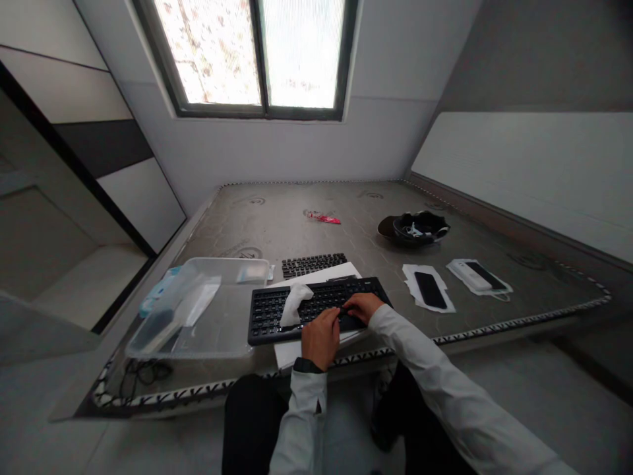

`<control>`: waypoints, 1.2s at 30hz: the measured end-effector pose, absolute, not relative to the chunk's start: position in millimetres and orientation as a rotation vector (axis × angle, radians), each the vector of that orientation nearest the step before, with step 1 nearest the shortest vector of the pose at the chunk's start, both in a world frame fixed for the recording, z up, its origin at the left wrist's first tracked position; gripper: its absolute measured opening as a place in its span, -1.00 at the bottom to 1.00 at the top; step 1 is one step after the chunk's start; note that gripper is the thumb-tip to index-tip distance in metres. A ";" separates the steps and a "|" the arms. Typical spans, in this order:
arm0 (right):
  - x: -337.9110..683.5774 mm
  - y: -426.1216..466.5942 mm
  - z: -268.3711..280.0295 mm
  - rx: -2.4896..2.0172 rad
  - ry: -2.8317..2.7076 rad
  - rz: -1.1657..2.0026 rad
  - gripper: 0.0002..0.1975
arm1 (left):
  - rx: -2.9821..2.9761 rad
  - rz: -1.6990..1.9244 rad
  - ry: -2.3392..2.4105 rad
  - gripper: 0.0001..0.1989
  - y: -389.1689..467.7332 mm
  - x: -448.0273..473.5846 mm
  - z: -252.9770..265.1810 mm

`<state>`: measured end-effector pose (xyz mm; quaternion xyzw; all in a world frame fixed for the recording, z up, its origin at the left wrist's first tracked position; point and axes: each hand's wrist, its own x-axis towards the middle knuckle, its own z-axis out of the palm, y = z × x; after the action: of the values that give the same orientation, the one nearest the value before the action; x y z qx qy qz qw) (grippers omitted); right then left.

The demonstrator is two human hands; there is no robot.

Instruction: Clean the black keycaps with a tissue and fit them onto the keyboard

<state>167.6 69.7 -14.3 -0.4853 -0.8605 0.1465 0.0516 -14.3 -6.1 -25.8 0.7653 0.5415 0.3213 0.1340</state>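
A black keyboard lies in front of me, tilted slightly, on top of white sheets. A crumpled white tissue rests on its keys. My left hand is over the keyboard's front edge, its fingers pressed together. Close beside it, my right hand is closed too, fingertips bent down at the keyboard's right part. Something small and dark seems to be between the fingertips; the fingers hide what it is. Behind the keyboard lies a separate panel of black keys.
Left of the keyboard stands a clear plastic box with papers inside, near a black cable. To the right are a phone on white paper, a white device and a dark cap. A red wrapper lies farther back on the mattress.
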 end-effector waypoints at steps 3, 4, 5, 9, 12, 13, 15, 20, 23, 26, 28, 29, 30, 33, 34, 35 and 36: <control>166.7 70.3 -12.7 -1.499 -2.626 0.440 -0.73 | 2.220 0.927 1.567 -0.70 -6.4 -14.6 -25.2; 166.3 70.7 -12.2 -1.503 -2.630 0.438 -0.72 | 2.221 0.929 1.564 -0.70 -6.5 -14.7 -25.1; 165.7 71.3 -11.7 -1.505 -2.636 0.437 -0.72 | 2.222 0.931 1.562 -0.70 -6.5 -14.7 -25.0; 163.1 74.9 -10.8 -1.513 -2.673 0.444 -0.75 | 2.214 0.928 1.564 -0.71 -6.5 -14.9 -24.7; 162.4 76.6 -12.4 -1.532 -2.684 0.441 -0.73 | 2.198 0.934 1.555 -0.70 -7.0 -15.8 -23.9; 162.7 76.8 -13.3 -1.537 -2.681 0.434 -0.74 | 2.191 0.942 1.550 -0.70 -7.2 -16.2 -23.6; 163.9 76.7 -15.3 -1.550 -2.669 0.419 -0.77 | 2.174 0.968 1.540 -0.70 -7.6 -17.2 -23.1; 167.2 75.0 -18.8 -1.539 -2.670 0.414 -0.74 | 2.153 1.019 1.524 -0.71 -7.6 -18.8 -22.9; 166.5 72.2 -18.3 -1.533 -2.677 0.411 -0.72 | 2.154 1.020 1.533 -0.71 -7.8 -18.5 -23.0; 164.8 69.4 -17.4 -1.535 -2.671 0.402 -0.73 | 2.155 1.033 1.533 -0.71 -8.2 -18.4 -23.1; 164.4 68.9 -17.3 -1.527 -2.661 0.399 -0.73 | 2.146 1.057 1.515 -0.71 -7.7 -18.9 -23.2; 164.7 69.2 -17.4 -1.520 -2.655 0.399 -0.73 | 2.134 1.077 1.504 -0.71 -7.1 -19.3 -23.2; 165.2 69.9 -17.5 -1.513 -2.649 0.401 -0.73 | 2.118 1.102 1.497 -0.71 -6.4 -19.9 -23.3; 167.5 73.4 -17.4 -1.486 -2.627 0.405 -0.77 | 2.057 1.183 1.502 -0.71 -3.8 -21.8 -23.4; 168.2 74.7 -17.3 -1.479 -2.618 0.406 -0.77 | 2.041 1.202 1.507 -0.72 -3.2 -22.4 -23.5; 168.8 75.8 -17.2 -1.473 -2.612 0.407 -0.78 | 2.029 1.214 1.510 -0.72 -2.7 -22.8 -23.5; 169.2 76.8 -17.1 -1.469 -2.608 0.410 -0.78 | 2.021 1.219 1.511 -0.72 -2.5 -23.0 -23.6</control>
<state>169.2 76.8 -17.1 -0.4852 -0.8618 0.1354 0.0601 -23.0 -2.5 -23.6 0.7107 0.5315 0.4289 0.1688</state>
